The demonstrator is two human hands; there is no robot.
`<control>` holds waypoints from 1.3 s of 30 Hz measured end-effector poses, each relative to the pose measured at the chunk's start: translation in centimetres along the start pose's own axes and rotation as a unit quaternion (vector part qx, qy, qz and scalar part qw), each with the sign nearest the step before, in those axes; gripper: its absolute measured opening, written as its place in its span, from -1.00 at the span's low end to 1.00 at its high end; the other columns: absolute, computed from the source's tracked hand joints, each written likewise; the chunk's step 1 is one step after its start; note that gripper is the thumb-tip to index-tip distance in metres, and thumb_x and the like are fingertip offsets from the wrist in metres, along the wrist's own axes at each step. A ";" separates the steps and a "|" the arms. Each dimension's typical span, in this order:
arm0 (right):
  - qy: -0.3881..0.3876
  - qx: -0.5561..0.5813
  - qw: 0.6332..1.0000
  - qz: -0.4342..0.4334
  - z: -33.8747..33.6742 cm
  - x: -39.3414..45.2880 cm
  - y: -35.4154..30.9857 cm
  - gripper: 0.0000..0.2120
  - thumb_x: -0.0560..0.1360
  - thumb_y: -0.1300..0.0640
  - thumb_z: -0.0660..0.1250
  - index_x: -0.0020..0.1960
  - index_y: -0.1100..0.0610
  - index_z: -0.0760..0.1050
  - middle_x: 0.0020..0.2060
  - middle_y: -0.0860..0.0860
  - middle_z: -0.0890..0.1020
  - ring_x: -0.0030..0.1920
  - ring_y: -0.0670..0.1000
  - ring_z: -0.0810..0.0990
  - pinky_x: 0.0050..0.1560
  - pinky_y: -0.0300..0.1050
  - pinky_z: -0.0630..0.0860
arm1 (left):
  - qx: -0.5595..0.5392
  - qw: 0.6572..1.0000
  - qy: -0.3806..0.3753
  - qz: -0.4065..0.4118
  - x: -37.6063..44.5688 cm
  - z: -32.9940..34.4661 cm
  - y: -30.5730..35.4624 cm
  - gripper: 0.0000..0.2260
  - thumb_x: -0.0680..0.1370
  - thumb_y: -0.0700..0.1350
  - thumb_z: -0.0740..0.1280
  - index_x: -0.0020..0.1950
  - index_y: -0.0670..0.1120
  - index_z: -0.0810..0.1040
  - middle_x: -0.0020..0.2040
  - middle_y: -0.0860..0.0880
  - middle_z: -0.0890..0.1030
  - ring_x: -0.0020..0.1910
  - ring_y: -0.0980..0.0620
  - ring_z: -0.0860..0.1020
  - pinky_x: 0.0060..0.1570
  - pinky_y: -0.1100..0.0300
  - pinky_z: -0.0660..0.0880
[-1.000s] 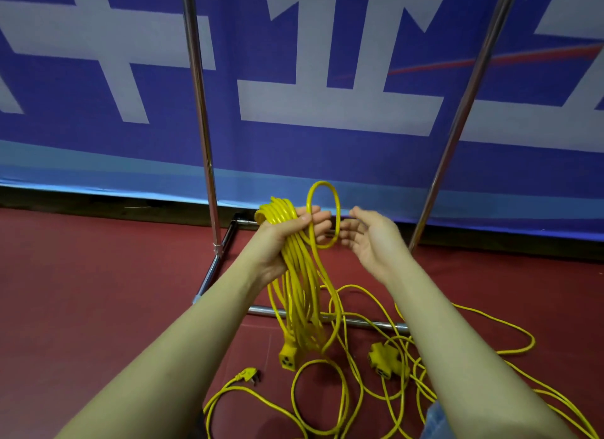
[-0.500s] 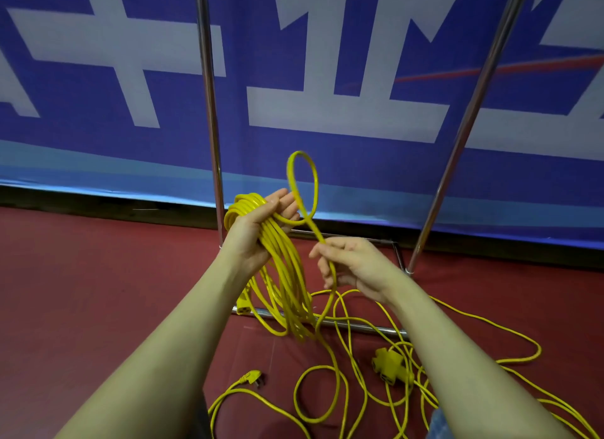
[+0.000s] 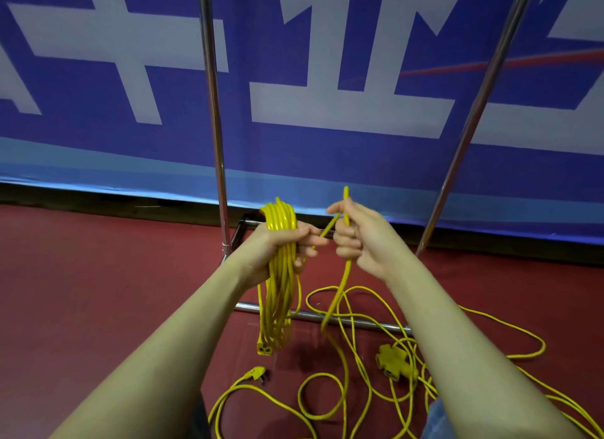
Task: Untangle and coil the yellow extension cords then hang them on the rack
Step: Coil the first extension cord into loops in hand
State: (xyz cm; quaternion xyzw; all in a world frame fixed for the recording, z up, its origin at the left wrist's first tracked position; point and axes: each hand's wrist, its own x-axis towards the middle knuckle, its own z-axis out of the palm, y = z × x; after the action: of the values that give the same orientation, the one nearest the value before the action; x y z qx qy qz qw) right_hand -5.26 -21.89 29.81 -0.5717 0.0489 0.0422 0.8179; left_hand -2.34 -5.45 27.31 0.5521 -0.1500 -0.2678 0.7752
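Note:
My left hand (image 3: pixel 277 245) grips a bundle of coiled yellow extension cord (image 3: pixel 277 294) near its top; the loops hang down to a socket end (image 3: pixel 264 348) just above the floor. My right hand (image 3: pixel 356 239) is closed round the free strand of the same cord (image 3: pixel 341 285), which bends into a tight fold poking above my fingers and runs across to the left hand. Loose yellow cord (image 3: pixel 366 360) lies tangled on the red floor below. The metal rack's uprights (image 3: pixel 214 111) stand behind the hands.
A yellow multi-socket block (image 3: pixel 394 361) and a plug (image 3: pixel 258 371) lie on the floor among the loose loops. The rack's low base bar (image 3: pixel 359 322) crosses under the hanging coil. A blue and white banner (image 3: pixel 327 111) covers the wall behind.
The tall open loop above my left hand is gone, drawn into the bundle. My right hand rose from below and now holds a folded strand close beside the left hand.

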 end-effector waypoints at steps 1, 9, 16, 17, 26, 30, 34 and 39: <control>0.002 0.080 0.997 0.000 0.0 0.3 -0.2 -0.70 0.65 -0.01 0.04 -0.09 0.17 0.40 -0.59 -0.07 0.24 -0.63 -0.15 0.13 -0.61 -0.34 0.04 | -0.002 1.000 -0.006 -0.019 -0.1 0.2 -0.4 -0.84 0.43 -0.19 0.29 -0.05 -0.22 0.57 -0.21 -0.13 0.69 -0.32 0.02 0.65 -0.36 0.21 0.54; 0.020 0.375 0.926 -0.041 -0.7 1.9 -0.7 -0.67 0.65 0.01 0.00 -0.14 0.18 0.38 -0.59 -0.04 0.25 -0.64 -0.13 0.18 -0.66 -0.31 0.11 | 0.009 0.994 -0.079 -0.079 -0.4 1.6 -1.7 -0.85 0.45 -0.27 0.37 0.00 -0.26 0.55 -0.13 -0.19 0.69 -0.20 -0.06 0.68 -0.21 0.17 0.60; 0.044 0.287 0.956 -0.037 -1.6 2.3 -0.8 -0.63 0.66 0.02 0.00 -0.05 0.24 0.44 -0.38 0.07 0.49 -0.47 -0.03 0.47 -0.48 -0.25 0.48 | 0.000 0.996 -0.064 -0.055 0.0 2.2 -1.3 -0.85 0.42 -0.25 0.35 -0.03 -0.24 0.55 -0.21 -0.12 0.68 -0.32 0.03 0.64 -0.27 0.19 0.59; 0.044 0.247 0.968 -0.026 -1.8 2.2 -0.8 -0.60 0.66 0.00 0.00 -0.03 0.27 0.46 -0.29 0.12 0.56 -0.38 0.01 0.58 -0.38 -0.21 0.57 | -0.017 0.998 -0.052 -0.043 0.2 2.4 -1.3 -0.88 0.46 -0.28 0.36 -0.02 -0.24 0.55 -0.21 -0.11 0.69 -0.32 0.04 0.64 -0.28 0.20 0.58; 0.053 -0.137 0.988 -0.042 -2.7 -0.2 1.2 -0.77 0.60 0.24 0.16 -0.21 0.21 0.45 -0.38 0.08 0.49 -0.48 -0.10 0.46 -0.44 -0.30 0.35 | -0.219 0.971 0.074 0.064 1.7 3.0 -0.3 -0.87 0.60 -0.34 0.15 0.04 -0.26 0.48 -0.16 -0.11 0.70 -0.18 0.03 0.69 -0.17 0.21 0.62; -0.045 -0.308 0.949 -0.056 -1.7 -0.7 2.5 -0.86 0.55 0.26 0.28 -0.19 0.18 0.52 -0.35 0.02 0.60 -0.40 -0.19 0.56 -0.28 -0.31 0.46 | -0.235 0.963 0.103 0.082 1.6 2.5 0.0 -0.88 0.60 -0.32 0.16 0.02 -0.22 0.48 -0.15 -0.09 0.70 -0.17 0.05 0.68 -0.10 0.21 0.60; -0.061 -0.274 0.958 -0.062 -0.8 -0.4 3.3 -0.92 0.52 0.31 0.30 -0.05 0.23 0.57 -0.28 0.01 0.63 -0.29 -0.20 0.58 -0.06 -0.29 0.50 | -0.245 0.959 0.114 0.086 1.4 1.6 0.1 -0.88 0.61 -0.30 0.17 0.07 -0.21 0.48 -0.14 -0.07 0.70 -0.15 0.06 0.68 -0.09 0.22 0.61; -0.056 -0.247 0.966 -0.052 0.1 -0.2 3.7 -0.86 0.46 0.36 0.36 -0.16 0.15 0.58 -0.41 -0.12 0.63 -0.34 -0.23 0.56 -0.16 -0.36 0.48 | -0.237 0.960 0.118 0.090 1.4 0.8 0.2 -0.87 0.60 -0.29 0.19 0.07 -0.22 0.51 -0.09 -0.10 0.70 -0.11 0.02 0.68 -0.06 0.18 0.60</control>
State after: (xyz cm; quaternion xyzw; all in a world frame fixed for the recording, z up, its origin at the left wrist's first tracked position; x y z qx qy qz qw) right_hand -5.89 -20.53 26.42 -0.7547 -0.0386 0.0417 0.6536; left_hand -1.62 -6.82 27.72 0.3649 -0.0390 -0.1579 0.9167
